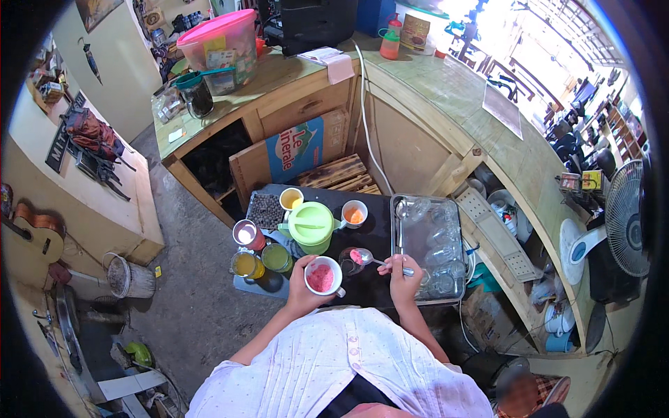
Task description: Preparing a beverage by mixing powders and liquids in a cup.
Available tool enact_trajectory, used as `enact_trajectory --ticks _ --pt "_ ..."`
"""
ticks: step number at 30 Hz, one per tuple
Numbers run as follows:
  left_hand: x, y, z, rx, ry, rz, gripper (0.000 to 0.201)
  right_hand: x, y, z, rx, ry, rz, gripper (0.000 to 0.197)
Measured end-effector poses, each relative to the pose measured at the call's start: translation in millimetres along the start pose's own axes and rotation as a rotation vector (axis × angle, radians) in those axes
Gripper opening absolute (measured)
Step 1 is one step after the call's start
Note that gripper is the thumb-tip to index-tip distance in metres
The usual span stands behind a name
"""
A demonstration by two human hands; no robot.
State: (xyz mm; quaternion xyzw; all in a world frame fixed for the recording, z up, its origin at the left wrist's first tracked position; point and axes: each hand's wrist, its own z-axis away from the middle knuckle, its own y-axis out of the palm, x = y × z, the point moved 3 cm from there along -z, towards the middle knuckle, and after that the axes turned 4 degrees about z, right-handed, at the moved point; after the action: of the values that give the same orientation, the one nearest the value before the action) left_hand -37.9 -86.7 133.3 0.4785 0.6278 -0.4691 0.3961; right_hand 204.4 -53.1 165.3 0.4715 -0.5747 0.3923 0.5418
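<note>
My left hand [300, 280] is closed around a white cup [337, 270] with a pink, grainy filling. In my right hand [402, 272] is a metal spoon [380, 262], its bowl carrying a pink lump above a glass [348, 265] whose contents I cannot make out. Beyond my hands stands a light green lidded pitcher [311, 228]. A white cup with orange filling [355, 213] is to its right, and a white cup with yellow filling [291, 198] behind it. To its left are a pink-filled cup [249, 235], a green-filled glass mug [277, 258] and a yellow-orange glass mug [247, 265].
A metal tray [411, 301] with several glasses lies at the right of the low table. Dark round pellets [266, 210] fill the table's far left corner. A curved wooden counter [446, 87] wraps around behind, bearing a pink-lidded tub [219, 52] and a white fan [578, 244].
</note>
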Motion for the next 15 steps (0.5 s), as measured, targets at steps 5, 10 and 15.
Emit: enact_trajectory --ticks 5,10,15 --pt "-1 -6 2 -0.028 -0.028 -0.019 0.095 -10 2 12 0.252 -0.471 0.59 0.007" --pt "0 -8 0 -0.034 -0.037 -0.006 0.095 -25 2 27 0.376 -0.677 0.679 0.017" --pt "2 -5 0 -0.035 -0.042 0.011 0.096 -31 -5 31 0.396 -0.668 0.647 0.018"
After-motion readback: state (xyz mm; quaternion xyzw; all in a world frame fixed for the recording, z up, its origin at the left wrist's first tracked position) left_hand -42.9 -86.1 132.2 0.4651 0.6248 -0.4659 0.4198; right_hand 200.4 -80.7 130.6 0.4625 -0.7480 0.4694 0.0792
